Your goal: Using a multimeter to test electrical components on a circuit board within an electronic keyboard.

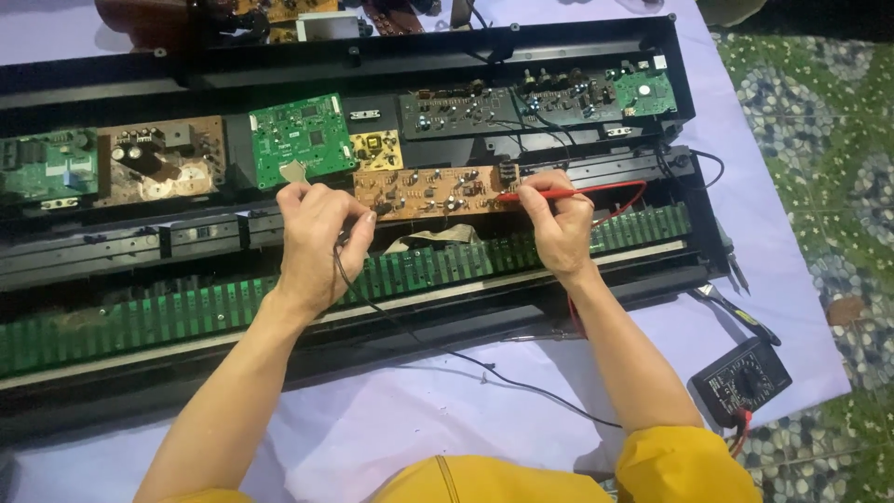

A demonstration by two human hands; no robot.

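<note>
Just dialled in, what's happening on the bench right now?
A person has an opened electronic keyboard laid out on a lilac cloth. The right hand presses a red probe to the brown circuit board; the left hand holds the black probe lead. A black multimeter lies at right.

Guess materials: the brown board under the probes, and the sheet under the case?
Brown board: looks like matte tan laminate, probably phenolic paper, with soldered parts on it. Sheet: pale lilac, soft wrinkles and no shine, so probably cloth, possibly thin plastic.
</note>
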